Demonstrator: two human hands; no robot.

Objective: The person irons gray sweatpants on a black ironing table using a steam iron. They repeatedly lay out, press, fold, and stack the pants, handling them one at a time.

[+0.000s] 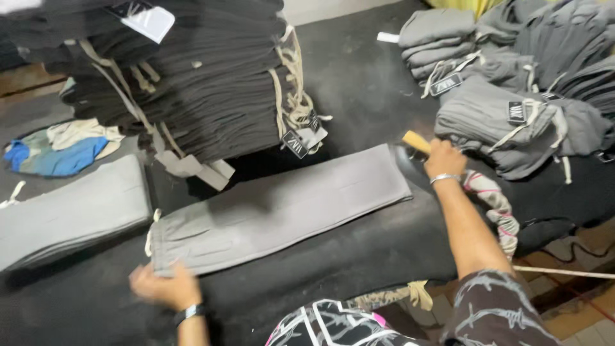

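Observation:
A pair of grey trousers (282,208) lies flat and stretched across the black padded table (359,83), waistband with pale drawstring toward the near left. My left hand (163,286) rests on the waistband end, fingers blurred, gripping or pressing the fabric. My right hand (443,159) is closed around a wooden handle (416,141) at the far end of the trouser legs; what the handle belongs to is hidden behind the hand. A cloth-wrapped cable (496,205) trails from it over the table edge.
A tall stack of dark folded garments with tags and drawstrings (205,83) stands at the back left. Folded grey garments (70,214) lie at the left, a blue and cream cloth (61,150) behind them. Heaps of grey garments (525,122) fill the right.

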